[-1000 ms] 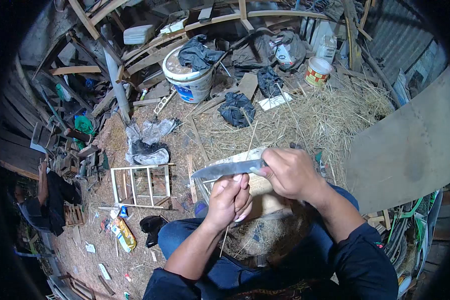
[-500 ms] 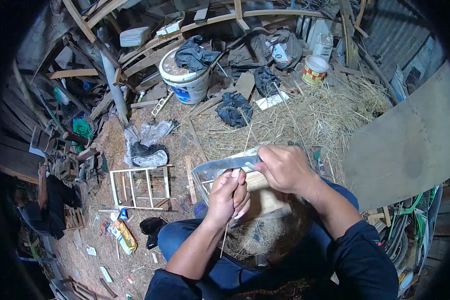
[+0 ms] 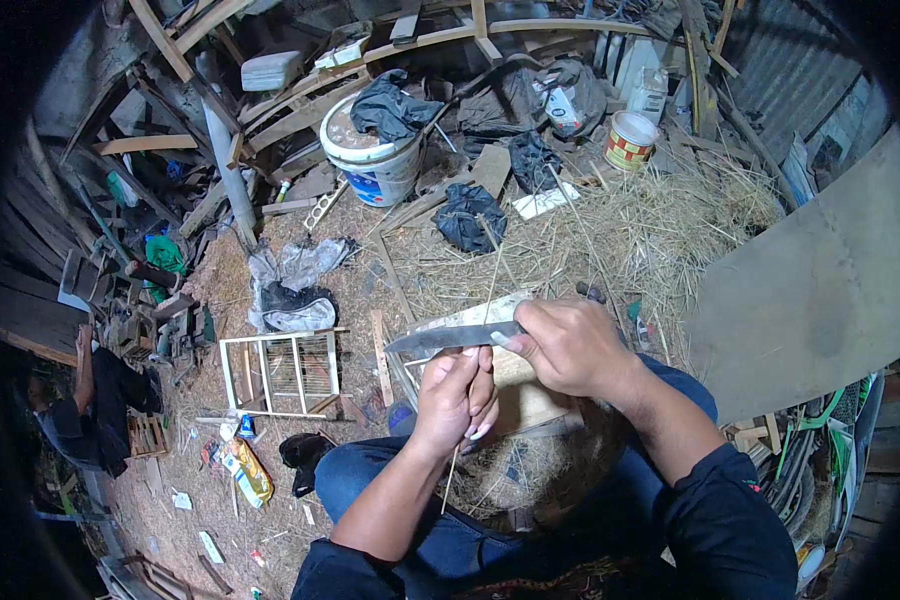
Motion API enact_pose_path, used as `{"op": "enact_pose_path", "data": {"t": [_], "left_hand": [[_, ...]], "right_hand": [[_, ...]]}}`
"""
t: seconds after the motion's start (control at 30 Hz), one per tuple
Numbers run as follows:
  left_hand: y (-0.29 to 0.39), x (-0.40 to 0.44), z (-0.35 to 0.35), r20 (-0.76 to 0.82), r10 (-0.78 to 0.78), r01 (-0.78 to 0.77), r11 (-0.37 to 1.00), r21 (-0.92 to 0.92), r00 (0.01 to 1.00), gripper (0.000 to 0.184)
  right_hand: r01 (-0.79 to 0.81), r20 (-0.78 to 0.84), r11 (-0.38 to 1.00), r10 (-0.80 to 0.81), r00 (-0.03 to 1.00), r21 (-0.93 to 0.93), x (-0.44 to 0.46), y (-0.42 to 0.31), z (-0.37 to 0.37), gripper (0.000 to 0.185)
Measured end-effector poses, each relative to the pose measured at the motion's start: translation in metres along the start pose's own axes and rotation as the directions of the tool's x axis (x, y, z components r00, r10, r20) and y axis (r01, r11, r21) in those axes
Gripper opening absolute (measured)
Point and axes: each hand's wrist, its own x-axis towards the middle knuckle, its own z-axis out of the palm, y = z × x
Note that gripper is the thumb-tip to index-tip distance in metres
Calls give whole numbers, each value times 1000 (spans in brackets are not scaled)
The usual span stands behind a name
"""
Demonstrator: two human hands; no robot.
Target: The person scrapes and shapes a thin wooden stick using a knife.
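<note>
- Near the centre of the frame, the right hand (image 3: 575, 345) is closed firmly around the handle end of a large knife (image 3: 440, 338), whose broad blade points toward the left of the frame.
- Just below the blade, the left hand (image 3: 453, 400) is curled into a narrow grip around a thin wooden stick (image 3: 450, 482); its lower end sticks out beneath the fist, over the seated person's jeans (image 3: 355, 470).
- The blade lies across the stick's line just above the left thumb; whether its edge actually touches the wood is hard to tell from this angle.
- Beneath the hands, at lower centre, is a pale wooden block (image 3: 535, 390).
- Left of centre, a slatted wooden frame (image 3: 278, 412) lies on the littered floor, with a black-and-white shoe (image 3: 298, 308) just above it.
- A white bucket (image 3: 370, 165) stands at upper centre-left, a smaller tub (image 3: 630, 140) at upper right, and a crumpled black plastic bag (image 3: 470, 217) between them, lower down.
- At the lower left, another person (image 3: 80, 420) sits in dark clothing.
</note>
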Motion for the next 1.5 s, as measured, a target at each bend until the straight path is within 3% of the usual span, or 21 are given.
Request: {"op": "enact_pose_path", "data": {"t": [0.27,0.33,0.37,0.43,0.5,0.57,0.63,0.67,0.73,0.87,1.03,1.1,1.17,1.23,1.27,1.33,1.37,1.43,1.5], "left_hand": [[6,7,-1,-17,18,-19,1000,-13,1000,27],[1,6,-3,-20,15,-15,1000,5,1000,27],[0,5,-3,-23,14,-13,1000,24,1000,28],[-1,4,0,-29,17,-16,998,57,999,27],[1,2,0,-48,19,-15,996,91,999,26],[5,2,1,-2,-54,54,998,28,999,31],[4,2,0,40,-107,106,994,30,993,32],[3,3,1,83,-151,148,988,40,985,33],[0,3,5,79,-151,146,987,59,985,33],[-7,8,7,44,-71,66,992,104,997,33],[-12,10,10,-38,26,-16,971,237,999,30],[-11,8,11,-52,88,-65,933,354,995,37],[-13,7,9,-64,107,-78,933,352,992,38],[-11,7,10,-78,134,-98,930,354,988,39],[-7,7,10,-102,120,-83,945,317,987,39],[-3,6,5,-104,103,-75,968,241,989,44],[0,6,4,-111,120,-90,965,246,987,44],[4,6,3,-122,114,-90,979,184,986,43],[7,5,2,-117,129,-110,981,160,985,43]], "right_hand": [[-122,-5,992,122,993,-28,3,11,-1,22],[-341,53,927,352,934,-153,11,20,-7,26],[-343,49,926,354,934,-155,11,26,-12,26],[-294,-112,952,284,952,-84,9,40,-18,29],[-256,-122,966,258,958,31,6,40,-9,30],[-231,-136,789,367,920,569,6,25,9,30],[-234,-125,699,421,898,676,9,16,17,27],[-314,36,483,501,864,817,10,11,11,25],[-366,207,188,560,802,911,10,14,12,20],[-357,211,145,584,784,923,13,16,12,22],[-341,123,347,520,845,874,12,21,23,24],[-362,150,349,510,847,864,11,20,23,25],[-381,174,353,496,851,855,11,18,22,26],[-375,97,528,479,872,762,13,19,18,29],[-366,95,531,468,879,764,14,16,14,29],[-258,-88,767,377,922,587,13,8,4,28],[-242,-89,769,361,928,592,10,6,3,28],[-181,-45,943,201,978,278,5,1,3,26],[-132,-30,970,141,990,202,4,-6,2,25]]}}
